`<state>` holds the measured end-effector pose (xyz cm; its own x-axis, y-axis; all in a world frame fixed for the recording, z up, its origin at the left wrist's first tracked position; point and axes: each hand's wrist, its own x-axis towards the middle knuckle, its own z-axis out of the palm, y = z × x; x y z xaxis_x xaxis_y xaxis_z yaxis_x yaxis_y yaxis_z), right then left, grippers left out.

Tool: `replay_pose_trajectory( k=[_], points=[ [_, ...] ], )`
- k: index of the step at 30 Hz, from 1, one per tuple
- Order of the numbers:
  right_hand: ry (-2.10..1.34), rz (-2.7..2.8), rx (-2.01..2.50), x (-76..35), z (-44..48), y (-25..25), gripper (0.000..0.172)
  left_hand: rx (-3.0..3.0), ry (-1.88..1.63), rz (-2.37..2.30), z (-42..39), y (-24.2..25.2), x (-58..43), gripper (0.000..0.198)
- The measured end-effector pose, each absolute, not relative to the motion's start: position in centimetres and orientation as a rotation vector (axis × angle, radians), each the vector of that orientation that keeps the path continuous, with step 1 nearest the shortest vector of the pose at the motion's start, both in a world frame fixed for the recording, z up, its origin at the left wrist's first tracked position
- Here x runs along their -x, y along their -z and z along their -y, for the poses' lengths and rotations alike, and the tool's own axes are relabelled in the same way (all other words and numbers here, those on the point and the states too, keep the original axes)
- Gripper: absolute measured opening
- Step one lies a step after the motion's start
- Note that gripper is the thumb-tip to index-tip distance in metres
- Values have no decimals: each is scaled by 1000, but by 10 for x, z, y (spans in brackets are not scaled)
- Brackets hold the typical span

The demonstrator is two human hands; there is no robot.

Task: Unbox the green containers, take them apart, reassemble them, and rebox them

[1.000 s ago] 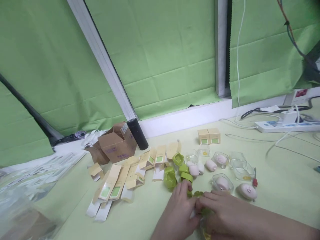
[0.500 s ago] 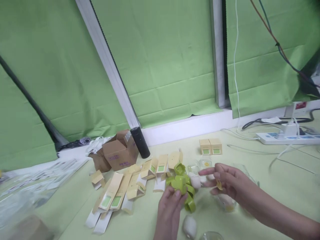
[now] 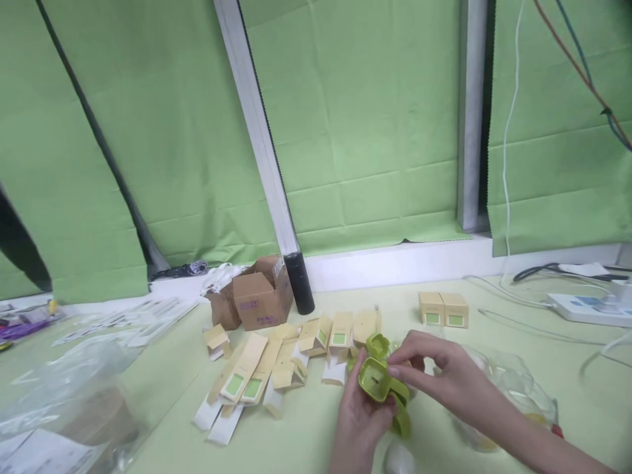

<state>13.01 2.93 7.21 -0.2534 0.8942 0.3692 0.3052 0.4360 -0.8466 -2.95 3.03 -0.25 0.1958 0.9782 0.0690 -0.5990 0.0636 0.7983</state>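
My left hand (image 3: 359,418) grips a small green plastic cup (image 3: 374,382), squarish, its hollow side facing up with a dark slot in the bottom. At the cup's right rim, thumb and fingers of my right hand (image 3: 439,368) are pinched together; whatever they hold is hidden. More green plastic pieces (image 3: 402,418) lie on the table just behind and beside the cup. Below my hands rests a white rounded object (image 3: 399,457), partly cut off by the frame edge. Clear plastic pieces (image 3: 523,388), some with yellow in them, are beyond my right forearm and partly covered by it.
Flattened cream cartons (image 3: 247,368) spread left of my hands. Two closed small boxes (image 3: 443,309) stand at the back. Along the wall are a cardboard box (image 3: 261,299), a black bottle (image 3: 299,283) and a power strip (image 3: 587,308) with cables. A clear bag (image 3: 79,395) lies front left.
My right hand has moved left to the green cup; the small yellow piece it held is out of sight. The cup has turned hollow side up. The view has swung left.
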Motion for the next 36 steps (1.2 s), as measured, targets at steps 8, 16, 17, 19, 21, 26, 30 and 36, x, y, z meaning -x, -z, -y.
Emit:
replay_pose_trajectory(
  k=[8,16,17,19,21,26,30,36],
  points=[
    [-688,1963,1045,-122,-30,-62,13,-793,-1260,-483,-23,-3,31,51],
    [-99,2107,1131,-121,-33,-49,15,-810,-1221,-573,-22,-6,28,31],
    [-86,2132,1116,-120,-33,-49,16,-798,-1225,-595,-22,-4,28,30],
    [-101,2180,1071,-120,-32,-48,17,-801,-1241,-625,-23,-3,28,29],
    [-146,2198,1041,-120,-32,-48,17,-837,-1253,-624,-24,-3,27,29],
    [-205,2101,1069,-119,-32,-43,18,-914,-1216,-589,-24,-4,27,30],
    [-202,2130,1011,-119,-34,-41,17,-902,-1227,-618,-25,-5,29,26],
    [-337,2076,1000,-120,-34,-49,18,-866,-1216,-571,-28,-9,32,33]
  ],
)
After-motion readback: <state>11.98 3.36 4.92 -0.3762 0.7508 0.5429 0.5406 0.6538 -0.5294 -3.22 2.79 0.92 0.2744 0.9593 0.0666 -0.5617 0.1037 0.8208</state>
